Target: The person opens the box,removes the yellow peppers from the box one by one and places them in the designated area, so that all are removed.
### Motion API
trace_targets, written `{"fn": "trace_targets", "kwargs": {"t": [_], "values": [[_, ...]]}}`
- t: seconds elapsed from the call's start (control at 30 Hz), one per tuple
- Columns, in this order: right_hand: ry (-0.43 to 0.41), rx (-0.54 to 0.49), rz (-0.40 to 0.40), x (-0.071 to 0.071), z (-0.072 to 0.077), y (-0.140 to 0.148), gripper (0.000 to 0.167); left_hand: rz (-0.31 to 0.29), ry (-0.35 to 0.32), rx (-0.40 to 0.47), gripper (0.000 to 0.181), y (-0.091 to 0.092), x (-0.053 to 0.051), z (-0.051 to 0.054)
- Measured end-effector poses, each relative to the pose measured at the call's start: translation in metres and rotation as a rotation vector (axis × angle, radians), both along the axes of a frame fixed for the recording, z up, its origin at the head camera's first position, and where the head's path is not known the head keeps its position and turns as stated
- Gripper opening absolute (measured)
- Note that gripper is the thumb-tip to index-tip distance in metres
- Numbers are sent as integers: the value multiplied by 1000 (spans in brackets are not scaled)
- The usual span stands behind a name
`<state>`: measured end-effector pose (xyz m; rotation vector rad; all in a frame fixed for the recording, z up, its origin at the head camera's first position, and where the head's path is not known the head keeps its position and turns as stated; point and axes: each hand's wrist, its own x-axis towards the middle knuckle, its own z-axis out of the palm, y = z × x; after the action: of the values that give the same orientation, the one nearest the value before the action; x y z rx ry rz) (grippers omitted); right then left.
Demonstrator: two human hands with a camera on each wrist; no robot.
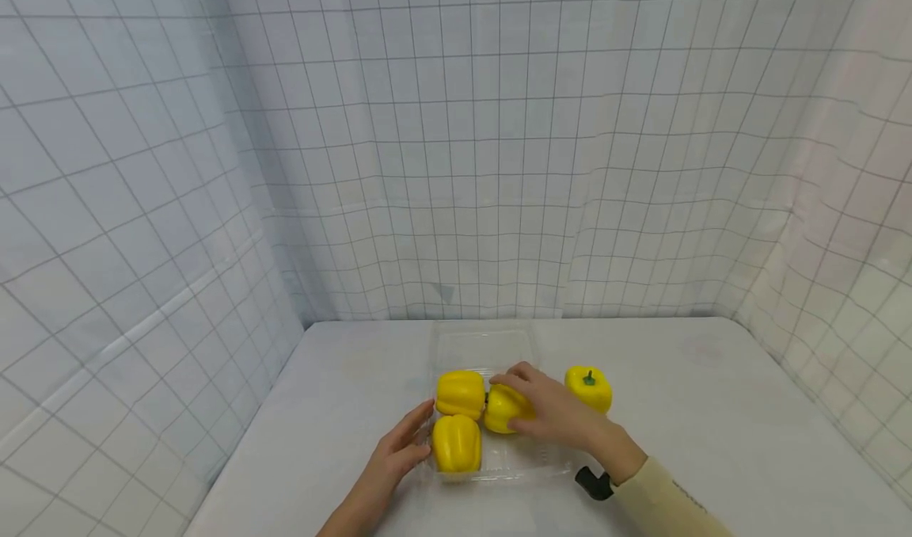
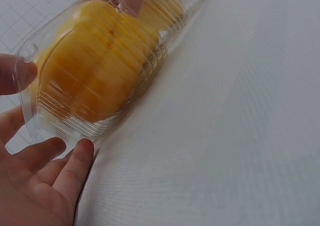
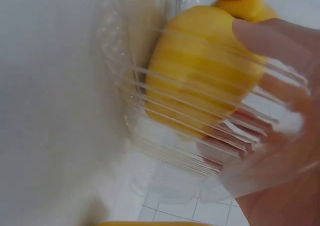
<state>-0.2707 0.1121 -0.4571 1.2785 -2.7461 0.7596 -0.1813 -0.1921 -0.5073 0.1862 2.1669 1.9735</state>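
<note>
A clear plastic container (image 1: 513, 462) lies on the white table with its lid folded back. Two yellow peppers (image 1: 460, 394) (image 2: 90, 60) fill its left side, one behind the other. My right hand (image 1: 559, 410) (image 3: 280, 90) grips a third yellow pepper (image 1: 502, 410) (image 3: 205, 70) inside the container, beside the rear one. My left hand (image 1: 395, 454) (image 2: 40, 176) touches the container's left side, thumb and fingers extended along the clear wall.
Another yellow pepper (image 1: 588, 388) stands on the table right of the container, its green stem up. A small black object (image 1: 593, 483) lies near my right wrist. Grid-patterned white curtains (image 1: 484, 165) surround the table (image 1: 313, 418) at the back and sides.
</note>
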Motion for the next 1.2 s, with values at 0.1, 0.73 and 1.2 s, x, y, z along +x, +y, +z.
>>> {"fn": "trace_targets", "kwargs": {"t": [0.1, 0.73, 1.2], "values": [[13, 13, -1, 0, -3, -2, 65, 0, 5, -1, 64, 0, 0, 1], [6, 78, -73, 6, -5, -5, 70, 16, -5, -8, 67, 1, 0, 5], [45, 84, -118, 9, 3, -3, 69, 24, -10, -12, 67, 2, 1, 7]]}}
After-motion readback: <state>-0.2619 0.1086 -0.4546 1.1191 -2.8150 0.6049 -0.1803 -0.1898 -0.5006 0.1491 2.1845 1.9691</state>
